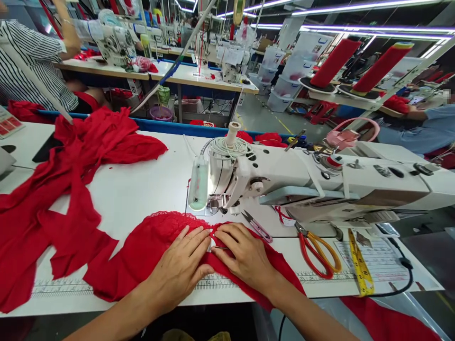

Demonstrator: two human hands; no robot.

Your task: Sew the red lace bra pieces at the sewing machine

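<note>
A red lace-edged garment piece (138, 251) lies on the table in front of the sewing machine (284, 175). My left hand (185, 255) rests flat on it, fingers stretched toward the lace edge. Close beside it, my right hand (245, 255) has bent fingers and thumb closed on the red cloth, near a small white patch between the hands. The fingertips partly hide what they grip. Both hands are just in front of the machine's needle area. Thread snips (258, 227) lie just beyond my right hand, and scissors (318, 251) with red and orange handles lie to its right.
More red cloth pieces (81, 161) heap on the left. A yellow measuring tape (359, 265) lies over a paper sheet (384, 263) at right. Red thread cones (336, 63) stand behind the machine. A person in a striped shirt (35, 61) sits at the far left.
</note>
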